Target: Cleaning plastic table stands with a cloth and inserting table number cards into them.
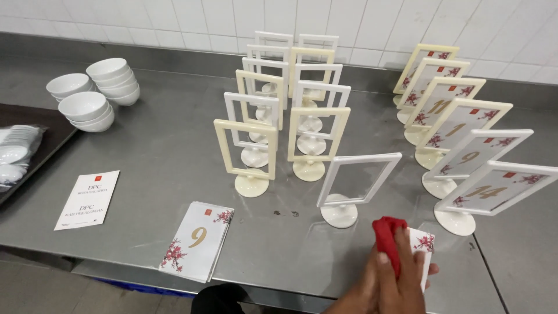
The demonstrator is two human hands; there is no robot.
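Steel surface (151, 157) below white wall tiles. Both hands (386, 279) closed together: one presses a red cloth (388, 235) onto a held number card (423, 247). Filled frames (465, 145) stand just beyond; empty frames (279, 116) and stacked cards (197, 239) remain leftward.

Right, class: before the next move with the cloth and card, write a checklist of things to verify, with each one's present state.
1. Red cloth pressed on the card: ok.
2. Which hand holds the cloth: cannot tell; the hands overlap.
3. Empty white frame standing upright close to the card: ok.
4. Stack of spare cards fully on the steel table: not ok, it overhangs the front edge.
5. Filled frames lined up at right: ok.
6. Card clean: cannot tell.
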